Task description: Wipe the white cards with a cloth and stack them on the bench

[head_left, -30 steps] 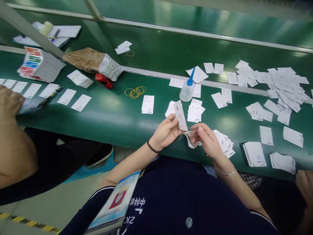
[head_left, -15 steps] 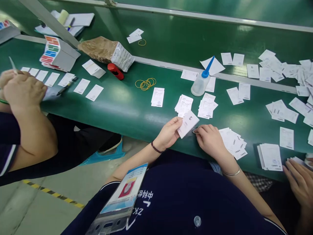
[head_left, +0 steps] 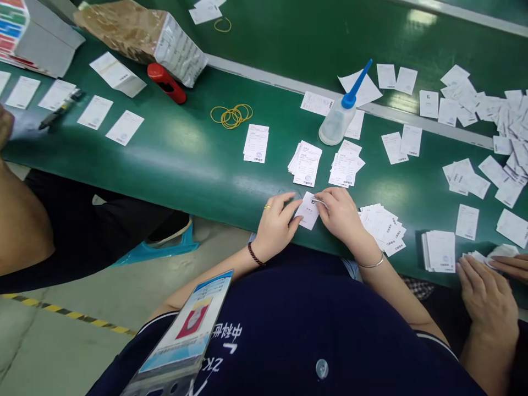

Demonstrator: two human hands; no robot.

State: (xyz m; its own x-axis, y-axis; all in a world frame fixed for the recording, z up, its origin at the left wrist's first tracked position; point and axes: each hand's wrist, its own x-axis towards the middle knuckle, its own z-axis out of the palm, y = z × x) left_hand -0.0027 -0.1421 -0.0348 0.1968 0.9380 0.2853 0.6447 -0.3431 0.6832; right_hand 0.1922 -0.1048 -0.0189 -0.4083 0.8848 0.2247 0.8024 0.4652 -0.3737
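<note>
A small white printed card (head_left: pixel 307 214) lies at the front edge of the green table, between my two hands. My left hand (head_left: pixel 277 223) is beside its left edge, fingers curved and apart, the thumb touching or nearly touching the card. Over the card's upper right corner, my right hand (head_left: pixel 339 213) pinches a thin, pale, curved strip (head_left: pixel 320 202) whose kind I cannot make out. Just beyond my hands are two small card stacks, one on the left (head_left: pixel 307 164) and one on the right (head_left: pixel 344 168). A fanned pile of cards (head_left: pixel 383 226) sits right of my right hand.
A clear bottle with a blue spout (head_left: pixel 338 118) stands behind the stacks. Yellow rubber bands (head_left: pixel 233 115), a red stamp-like object (head_left: pixel 166 82) and a wrapped brown package (head_left: pixel 136 30) lie to the left. At right, a co-worker's hand (head_left: pixel 489 291) is near a neat card stack (head_left: pixel 440 251).
The card my left hand held up is now down on the table, and that hand's fingers have loosened. My right hand has moved left onto it with the pale strip. The view has shifted.
</note>
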